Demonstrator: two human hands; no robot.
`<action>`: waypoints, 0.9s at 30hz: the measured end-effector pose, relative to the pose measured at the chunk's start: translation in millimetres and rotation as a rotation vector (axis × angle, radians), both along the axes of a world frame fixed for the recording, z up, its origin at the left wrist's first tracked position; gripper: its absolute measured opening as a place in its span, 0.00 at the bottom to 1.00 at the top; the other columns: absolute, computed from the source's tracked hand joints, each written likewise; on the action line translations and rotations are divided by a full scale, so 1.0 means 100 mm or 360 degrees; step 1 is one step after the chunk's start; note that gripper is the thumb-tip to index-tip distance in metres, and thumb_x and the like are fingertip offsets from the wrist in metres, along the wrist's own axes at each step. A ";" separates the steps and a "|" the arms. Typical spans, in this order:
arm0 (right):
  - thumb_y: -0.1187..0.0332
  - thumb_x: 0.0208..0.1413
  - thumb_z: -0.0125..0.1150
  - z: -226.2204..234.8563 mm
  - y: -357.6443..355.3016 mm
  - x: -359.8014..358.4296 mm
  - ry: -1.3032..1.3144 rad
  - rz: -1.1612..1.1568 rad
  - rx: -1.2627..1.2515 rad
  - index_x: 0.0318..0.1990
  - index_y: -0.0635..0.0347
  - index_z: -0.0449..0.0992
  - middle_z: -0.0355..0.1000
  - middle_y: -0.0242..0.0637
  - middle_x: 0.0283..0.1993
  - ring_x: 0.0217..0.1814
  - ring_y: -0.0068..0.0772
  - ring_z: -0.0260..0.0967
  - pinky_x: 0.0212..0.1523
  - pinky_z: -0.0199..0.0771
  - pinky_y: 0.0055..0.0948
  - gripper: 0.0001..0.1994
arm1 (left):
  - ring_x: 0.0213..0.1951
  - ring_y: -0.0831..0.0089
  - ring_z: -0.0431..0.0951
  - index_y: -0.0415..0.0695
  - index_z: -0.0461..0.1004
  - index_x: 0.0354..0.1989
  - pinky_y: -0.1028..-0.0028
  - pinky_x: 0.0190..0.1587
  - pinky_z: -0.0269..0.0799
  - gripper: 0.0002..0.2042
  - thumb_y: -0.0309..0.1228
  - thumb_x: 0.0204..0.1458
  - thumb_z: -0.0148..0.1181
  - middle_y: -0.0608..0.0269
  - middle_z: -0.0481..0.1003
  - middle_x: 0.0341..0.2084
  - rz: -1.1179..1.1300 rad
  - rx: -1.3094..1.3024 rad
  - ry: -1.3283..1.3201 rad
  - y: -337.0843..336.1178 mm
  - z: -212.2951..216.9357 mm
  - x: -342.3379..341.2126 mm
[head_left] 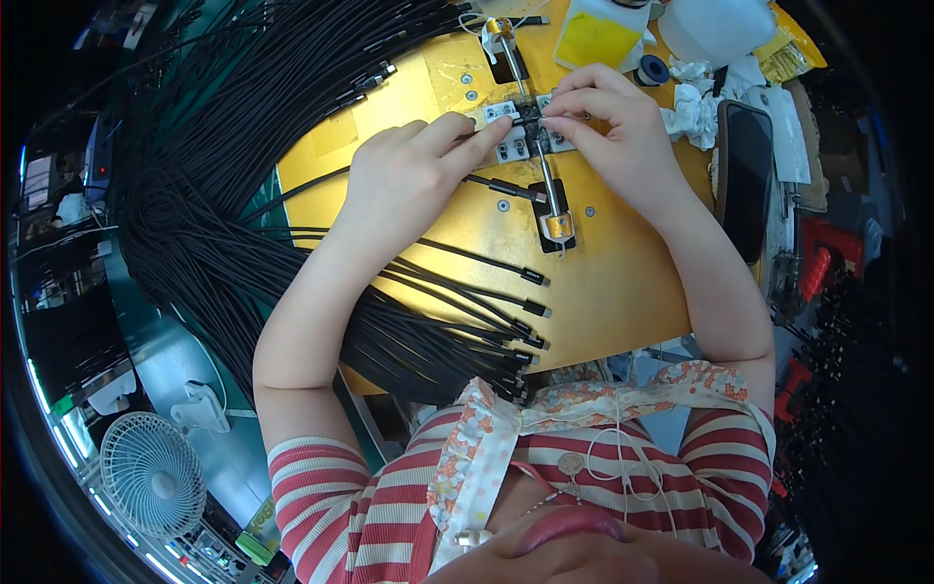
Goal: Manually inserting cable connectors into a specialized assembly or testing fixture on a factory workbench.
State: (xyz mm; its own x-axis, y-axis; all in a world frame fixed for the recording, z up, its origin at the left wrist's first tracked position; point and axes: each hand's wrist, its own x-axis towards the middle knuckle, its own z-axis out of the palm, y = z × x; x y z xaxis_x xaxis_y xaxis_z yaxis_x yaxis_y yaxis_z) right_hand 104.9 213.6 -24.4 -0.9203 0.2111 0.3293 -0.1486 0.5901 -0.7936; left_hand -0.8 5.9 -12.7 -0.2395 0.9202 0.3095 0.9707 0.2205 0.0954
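On a yellow work board (603, 282) a small metal clamp fixture (514, 131) sits at the far middle, with a thin rod (548, 180) running down to a brass block (558, 227). My left hand (409, 175) lies beside the fixture, its index finger pressing a black cable end (501, 187) toward it. My right hand (613, 131) pinches a small black connector (533, 114) at the fixture with thumb and forefinger. What sits under the fingertips is hidden.
A thick bundle of black cables (214, 175) fans over the left side, several plug ends (530, 321) lying on the board near my chest. A dark phone (744, 175), white wipes (696, 107) and a yellow-labelled bottle (598, 34) stand right and far. A white fan (151, 472) sits lower left.
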 end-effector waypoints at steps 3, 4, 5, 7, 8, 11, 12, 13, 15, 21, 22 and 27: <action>0.73 0.50 0.63 0.01 0.01 0.00 -0.0048 -0.0020 0.0083 0.32 0.65 0.78 0.70 0.36 0.34 0.33 0.33 0.69 0.33 0.68 0.27 0.05 | 0.26 0.75 0.74 0.55 0.74 0.54 0.76 0.30 0.69 0.28 0.20 0.39 0.60 0.72 0.73 0.30 -0.0014 0.0021 0.0090 0.02 -0.03 -0.01; 0.73 0.50 0.63 0.02 0.01 0.00 -0.0048 -0.0021 0.0081 0.32 0.65 0.78 0.70 0.36 0.34 0.33 0.33 0.69 0.33 0.68 0.27 0.05 | 0.26 0.75 0.74 0.55 0.74 0.54 0.76 0.30 0.69 0.28 0.20 0.39 0.60 0.72 0.73 0.30 -0.0014 0.0018 0.0091 0.02 -0.05 -0.02; 0.73 0.50 0.63 0.03 0.01 0.00 -0.0092 -0.0013 0.0091 0.32 0.65 0.78 0.70 0.36 0.34 0.34 0.33 0.69 0.35 0.68 0.28 0.05 | 0.27 0.75 0.74 0.54 0.74 0.54 0.75 0.31 0.69 0.29 0.20 0.38 0.60 0.71 0.73 0.30 -0.0016 0.0017 0.0073 0.01 -0.07 -0.02; 0.73 0.50 0.62 0.02 0.01 0.01 -0.0137 -0.0008 0.0102 0.33 0.65 0.79 0.69 0.36 0.33 0.35 0.34 0.69 0.36 0.68 0.29 0.05 | 0.28 0.75 0.74 0.54 0.74 0.54 0.75 0.32 0.68 0.29 0.20 0.37 0.61 0.71 0.72 0.30 -0.0020 0.0016 0.0056 0.02 -0.08 -0.01; 0.73 0.50 0.62 0.00 0.02 0.01 -0.0055 0.0011 0.0228 0.33 0.64 0.79 0.69 0.36 0.33 0.36 0.35 0.69 0.37 0.68 0.29 0.04 | 0.28 0.74 0.74 0.54 0.74 0.54 0.75 0.33 0.68 0.29 0.21 0.37 0.61 0.71 0.72 0.29 -0.0018 0.0029 0.0047 0.03 -0.08 -0.01; 0.73 0.49 0.62 0.03 0.05 0.04 0.0065 0.0060 0.0508 0.33 0.63 0.79 0.68 0.35 0.34 0.39 0.35 0.68 0.39 0.69 0.30 0.04 | 0.29 0.74 0.74 0.53 0.74 0.53 0.74 0.34 0.68 0.28 0.23 0.37 0.63 0.70 0.72 0.29 -0.0024 0.0041 0.0029 0.04 -0.07 0.01; 0.73 0.49 0.62 0.04 0.05 0.05 0.0105 0.0101 0.0660 0.33 0.63 0.79 0.68 0.34 0.35 0.40 0.35 0.67 0.40 0.69 0.31 0.05 | 0.29 0.74 0.73 0.53 0.75 0.53 0.74 0.34 0.68 0.28 0.23 0.37 0.63 0.70 0.72 0.29 -0.0024 0.0038 0.0021 0.04 -0.07 0.01; 0.73 0.49 0.62 0.05 0.05 0.06 0.0106 0.0104 0.0658 0.33 0.63 0.79 0.68 0.34 0.35 0.40 0.35 0.67 0.40 0.69 0.31 0.05 | 0.29 0.74 0.73 0.53 0.75 0.53 0.74 0.34 0.68 0.28 0.23 0.37 0.63 0.70 0.72 0.29 -0.0020 0.0036 0.0021 0.04 -0.06 0.02; 0.72 0.49 0.63 0.07 0.04 0.08 0.0099 0.0129 0.0746 0.33 0.63 0.78 0.68 0.34 0.36 0.40 0.35 0.67 0.40 0.69 0.31 0.05 | 0.29 0.74 0.73 0.52 0.75 0.53 0.74 0.35 0.67 0.25 0.26 0.41 0.63 0.70 0.72 0.30 -0.0018 0.0044 -0.0022 0.04 -0.05 0.02; 0.72 0.47 0.65 0.20 -0.02 0.13 0.0206 0.0331 0.0452 0.34 0.61 0.77 0.68 0.36 0.33 0.36 0.36 0.68 0.37 0.70 0.32 0.07 | 0.29 0.73 0.71 0.52 0.75 0.48 0.72 0.35 0.63 0.22 0.32 0.40 0.66 0.72 0.71 0.29 -0.0031 0.0183 0.0001 0.04 -0.12 0.01; 0.72 0.47 0.65 0.24 -0.06 0.16 0.0205 0.0332 0.0454 0.34 0.61 0.77 0.68 0.36 0.33 0.36 0.36 0.68 0.37 0.70 0.32 0.07 | 0.29 0.73 0.71 0.52 0.75 0.48 0.72 0.35 0.63 0.22 0.32 0.40 0.66 0.72 0.71 0.29 -0.0030 0.0185 0.0000 0.04 -0.11 0.01; 0.73 0.47 0.65 0.22 -0.03 0.19 0.0084 0.0599 0.0244 0.31 0.62 0.73 0.70 0.37 0.32 0.33 0.39 0.70 0.34 0.71 0.32 0.06 | 0.33 0.71 0.72 0.48 0.75 0.46 0.71 0.39 0.65 0.21 0.32 0.39 0.66 0.69 0.73 0.33 -0.0071 0.0261 -0.0010 0.07 -0.08 0.01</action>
State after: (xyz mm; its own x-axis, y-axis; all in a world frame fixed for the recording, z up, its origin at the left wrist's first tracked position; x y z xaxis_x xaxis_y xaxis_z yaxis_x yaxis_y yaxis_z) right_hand 123.4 210.4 -2.6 -0.9049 -0.1925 0.3796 -0.4150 0.5975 -0.6862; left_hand 0.7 12.6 -21.2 -0.2018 0.8673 0.4551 0.9785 0.1579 0.1328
